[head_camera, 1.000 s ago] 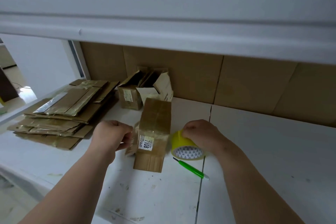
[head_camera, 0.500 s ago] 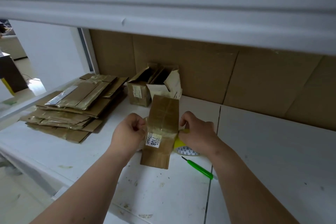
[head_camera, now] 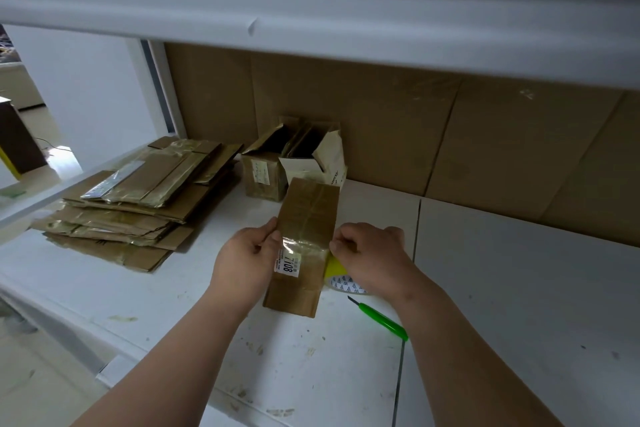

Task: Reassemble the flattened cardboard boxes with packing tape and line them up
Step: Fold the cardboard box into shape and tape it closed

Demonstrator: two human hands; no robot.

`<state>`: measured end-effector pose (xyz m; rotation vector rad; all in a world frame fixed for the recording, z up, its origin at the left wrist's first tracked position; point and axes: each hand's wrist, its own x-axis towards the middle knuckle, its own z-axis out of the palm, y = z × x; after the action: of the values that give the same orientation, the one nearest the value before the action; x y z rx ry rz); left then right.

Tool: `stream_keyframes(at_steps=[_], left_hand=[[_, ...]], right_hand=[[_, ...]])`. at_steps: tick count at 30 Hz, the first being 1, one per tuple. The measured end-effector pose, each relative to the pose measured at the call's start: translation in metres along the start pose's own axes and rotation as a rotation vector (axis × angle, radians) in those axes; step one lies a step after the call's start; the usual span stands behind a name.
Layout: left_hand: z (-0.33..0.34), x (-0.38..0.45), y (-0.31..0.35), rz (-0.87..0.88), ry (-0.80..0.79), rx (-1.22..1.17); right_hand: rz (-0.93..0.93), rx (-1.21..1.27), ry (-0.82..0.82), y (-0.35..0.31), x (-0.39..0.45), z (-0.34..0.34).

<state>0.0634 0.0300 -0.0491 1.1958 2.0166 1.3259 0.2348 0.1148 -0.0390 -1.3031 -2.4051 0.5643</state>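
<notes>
A narrow brown cardboard box (head_camera: 304, 218) with a white label stands on the white table, a strip of clear tape stretched across its front. My left hand (head_camera: 247, 255) pinches the box's left edge at the tape's end. My right hand (head_camera: 372, 255) grips its right edge, fingers curled over the tape. The yellow tape roll (head_camera: 341, 276) lies just behind the box under my right hand, mostly hidden. Two assembled boxes (head_camera: 266, 170) with open flaps stand at the back against the cardboard wall.
A stack of flattened, taped cardboard boxes (head_camera: 138, 204) lies at the left. A green cutter (head_camera: 381, 317) rests on the table (head_camera: 519, 305) right of the box. A white shelf (head_camera: 311, 10) overhangs the work area. The table's front edge runs at lower left.
My right hand left the tape roll and came to the box's right edge. My left hand closed in on the left edge. The tape now lies across the box front.
</notes>
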Motion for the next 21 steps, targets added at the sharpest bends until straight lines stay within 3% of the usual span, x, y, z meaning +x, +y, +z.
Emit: stream_keyframes(at_steps=[2,5,12,21], left_hand=[[-0.001,-0.001,0.0,-0.137,-0.033,-0.253],[-0.003,-0.001,-0.002,-0.173,-0.075,-0.375],[-0.006,0.002,-0.011,-0.017,-0.033,-0.033],[-0.002,0.004,-0.021,0.035,0.127,0.094]], right_hand=[[-0.007,-0.004,-0.005,-0.001,0.0,0.001],[-0.02,0.002,-0.014,0.0,0.0,0.002],[-0.07,-0.043,0.047,0.003,0.001,0.007],[-0.105,-0.22,0.222,-0.007,0.001,0.017]])
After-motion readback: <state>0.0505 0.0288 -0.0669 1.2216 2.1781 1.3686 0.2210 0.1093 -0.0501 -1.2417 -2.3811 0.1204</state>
